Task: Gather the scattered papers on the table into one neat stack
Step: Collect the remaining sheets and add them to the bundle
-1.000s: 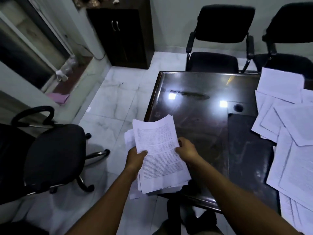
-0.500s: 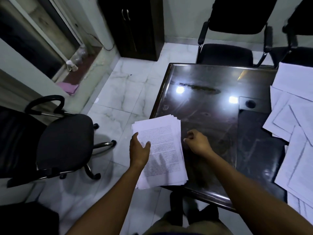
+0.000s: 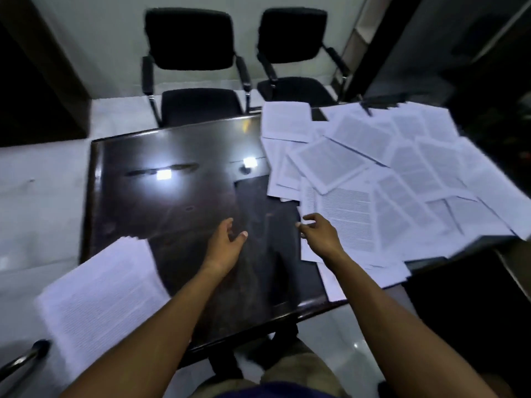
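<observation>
Over the glossy dark table [image 3: 178, 202], both empty hands, left hand [image 3: 227, 242] and right hand [image 3: 319, 234], spread open beside flat printed sheets [image 3: 373, 173].

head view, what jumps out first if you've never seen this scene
A wide mess of loose papers covers the right half of the dark glossy table, overlapping at all angles. A gathered stack sits at the near left corner, hanging over the edge. Both bare hands are empty, the right hand reaching toward the mess.

Dense printed lines on scattered papers [image 3: 353, 214] & stack [image 3: 97, 303], too blurred/small: 0 legible text.
</observation>
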Tool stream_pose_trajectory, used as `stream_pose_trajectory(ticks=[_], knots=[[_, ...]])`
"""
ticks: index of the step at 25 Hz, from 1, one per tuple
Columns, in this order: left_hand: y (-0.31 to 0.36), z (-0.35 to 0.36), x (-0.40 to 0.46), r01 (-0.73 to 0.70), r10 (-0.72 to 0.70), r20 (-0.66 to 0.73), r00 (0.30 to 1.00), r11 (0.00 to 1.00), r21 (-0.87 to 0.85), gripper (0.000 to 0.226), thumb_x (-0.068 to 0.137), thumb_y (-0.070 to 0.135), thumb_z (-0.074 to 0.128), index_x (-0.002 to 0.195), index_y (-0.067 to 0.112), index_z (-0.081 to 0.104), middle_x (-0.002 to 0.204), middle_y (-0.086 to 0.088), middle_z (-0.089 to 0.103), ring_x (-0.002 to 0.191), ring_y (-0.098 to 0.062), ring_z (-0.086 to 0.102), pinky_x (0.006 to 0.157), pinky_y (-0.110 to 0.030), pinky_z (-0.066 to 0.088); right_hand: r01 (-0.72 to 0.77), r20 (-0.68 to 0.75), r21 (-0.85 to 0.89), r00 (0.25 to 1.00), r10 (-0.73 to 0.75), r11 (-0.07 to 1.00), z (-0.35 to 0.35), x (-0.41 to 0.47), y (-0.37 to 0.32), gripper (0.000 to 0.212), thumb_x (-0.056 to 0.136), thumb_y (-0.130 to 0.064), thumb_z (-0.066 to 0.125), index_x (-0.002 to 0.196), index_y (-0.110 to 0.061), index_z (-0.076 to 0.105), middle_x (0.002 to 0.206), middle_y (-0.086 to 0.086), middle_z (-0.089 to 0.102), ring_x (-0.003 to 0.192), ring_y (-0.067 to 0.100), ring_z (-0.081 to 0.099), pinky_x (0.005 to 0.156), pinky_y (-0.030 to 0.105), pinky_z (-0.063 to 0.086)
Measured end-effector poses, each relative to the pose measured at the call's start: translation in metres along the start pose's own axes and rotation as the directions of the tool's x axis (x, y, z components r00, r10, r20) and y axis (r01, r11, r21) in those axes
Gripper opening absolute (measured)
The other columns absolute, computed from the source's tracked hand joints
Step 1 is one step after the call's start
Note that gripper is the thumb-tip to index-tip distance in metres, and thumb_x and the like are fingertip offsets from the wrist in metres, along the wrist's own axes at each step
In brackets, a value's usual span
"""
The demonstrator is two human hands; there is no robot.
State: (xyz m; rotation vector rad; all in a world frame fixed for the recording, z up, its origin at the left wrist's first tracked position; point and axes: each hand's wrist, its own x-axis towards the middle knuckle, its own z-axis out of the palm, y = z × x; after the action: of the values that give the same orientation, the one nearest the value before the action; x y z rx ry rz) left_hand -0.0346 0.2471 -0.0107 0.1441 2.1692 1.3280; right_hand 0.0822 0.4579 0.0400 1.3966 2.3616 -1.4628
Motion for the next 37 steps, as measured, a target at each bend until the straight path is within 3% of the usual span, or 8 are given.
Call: stream_pose_trajectory(ticks=[7, 12, 19, 25, 29, 32, 35, 37], knots=[[0.044, 0.131, 0.027, 0.103, -0.113, 0.255, 0.96, 0.993, 0.055, 0.067, 0.095, 0.032, 0.068, 0.152, 0.017, 0.036, 0.149, -0.008, 0.049, 0.13, -0.022, 0.052, 0.105, -0.035, 0.044, -0.136, -0.128, 0.125, 0.98, 0.152, 0.983, -0.117, 0.043, 0.09, 0.041, 0.096, -0.039, 0.067, 0.131, -0.02, 0.058, 0.124, 0.006, 0.066, 0.106, 0.021, 0.064, 0.084, 0.031, 0.047], [0.062, 0.191, 0.053, 0.218, -0.234, 0.16, 0.959, 0.969, 0.112, 0.067, 0.094, 0.029, 0.07, 0.15, 0.009, 0.038, 0.141, -0.011, 0.055, 0.123, -0.026, 0.057, 0.1, -0.036, 0.046, -0.163, -0.123, -0.03, 0.98, 0.158, 0.986, -0.161, 0.098, 0.141, 0.053, 0.096, -0.034, 0.068, 0.141, -0.011, 0.051, 0.14, 0.014, 0.058, 0.122, 0.029, 0.059, 0.09, 0.026, 0.04], [0.067, 0.242, 0.059, 0.231, -0.245, 0.037, 0.969, 0.945, 0.233, 0.014, 0.091, 0.021, 0.068, 0.1, 0.01, 0.064, 0.1, -0.012, 0.072, 0.089, -0.029, 0.071, 0.083, -0.047, 0.061, -0.161, -0.001, -0.028, 0.987, 0.161, 0.987, -0.171, 0.144, 0.154, 0.061, 0.092, -0.035, 0.071, 0.141, -0.006, 0.047, 0.136, 0.015, 0.058, 0.122, 0.034, 0.058, 0.093, 0.036, 0.048], [0.073, 0.27, 0.032, 0.148, -0.199, 0.27, 0.942, 0.969, 0.197, 0.036, 0.098, 0.01, 0.061, 0.134, 0.01, 0.062, 0.129, -0.001, 0.067, 0.112, -0.019, 0.065, 0.101, -0.035, 0.052, -0.064, 0.207, -0.058, 0.975, 0.074, 0.996, -0.176, 0.156, 0.156, 0.037, 0.094, -0.02, 0.067, 0.129, -0.008, 0.062, 0.127, 0.011, 0.066, 0.117, 0.03, 0.062, 0.091, 0.03, 0.048], [0.07, 0.269, 0.017, 0.279, -0.278, 0.446, 0.85, 0.958, 0.066, 0.027, 0.095, 0.006, 0.067, 0.121, 0.013, 0.066, 0.109, 0.003, 0.073, 0.095, -0.01, 0.071, 0.079, -0.024, 0.058, -0.062, 0.27, -0.042, 0.96, 0.071, 0.997, -0.198, 0.154, 0.169, 0.04, 0.091, -0.02, 0.071, 0.13, -0.013, 0.065, 0.126, 0.009, 0.068, 0.114, 0.029, 0.064, 0.095, 0.036, 0.052], [0.062, 0.268, 0.004, 0.318, -0.336, 0.274, 0.901, 0.942, 0.11, 0.018, 0.094, 0.018, 0.069, 0.11, 0.009, 0.066, 0.1, -0.01, 0.074, 0.08, -0.017, 0.07, 0.068, -0.03, 0.054, -0.065, 0.256, -0.158, 0.961, 0.104, 0.985, -0.217, 0.143, 0.186, 0.037, 0.09, -0.019, 0.072, 0.126, -0.013, 0.066, 0.123, 0.012, 0.069, 0.109, 0.031, 0.065, 0.089, 0.037, 0.054], [0.051, 0.266, -0.004, 0.332, -0.306, -0.131, 0.943, 0.871, 0.361, 0.042, 0.091, 0.039, 0.069, 0.121, 0.014, 0.055, 0.127, -0.008, 0.053, 0.109, -0.025, 0.058, 0.089, -0.037, 0.052, -0.071, 0.141, -0.198, 0.985, 0.1, 0.978, -0.223, 0.124, 0.197, 0.046, 0.091, -0.023, 0.073, 0.134, -0.011, 0.06, 0.129, 0.012, 0.066, 0.113, 0.032, 0.063, 0.083, 0.031, 0.047], [0.048, 0.267, -0.009, 0.359, -0.316, -0.174, 0.933, 0.86, 0.363, 0.055, 0.087, 0.045, 0.069, 0.128, 0.015, 0.048, 0.134, -0.006, 0.043, 0.12, -0.029, 0.051, 0.094, -0.039, 0.048, -0.068, 0.073, -0.188, 0.994, 0.083, 0.98, -0.22, 0.111, 0.201, 0.051, 0.093, -0.024, 0.071, 0.139, -0.012, 0.054, 0.132, 0.011, 0.064, 0.115, 0.031, 0.062, 0.081, 0.029, 0.044]])
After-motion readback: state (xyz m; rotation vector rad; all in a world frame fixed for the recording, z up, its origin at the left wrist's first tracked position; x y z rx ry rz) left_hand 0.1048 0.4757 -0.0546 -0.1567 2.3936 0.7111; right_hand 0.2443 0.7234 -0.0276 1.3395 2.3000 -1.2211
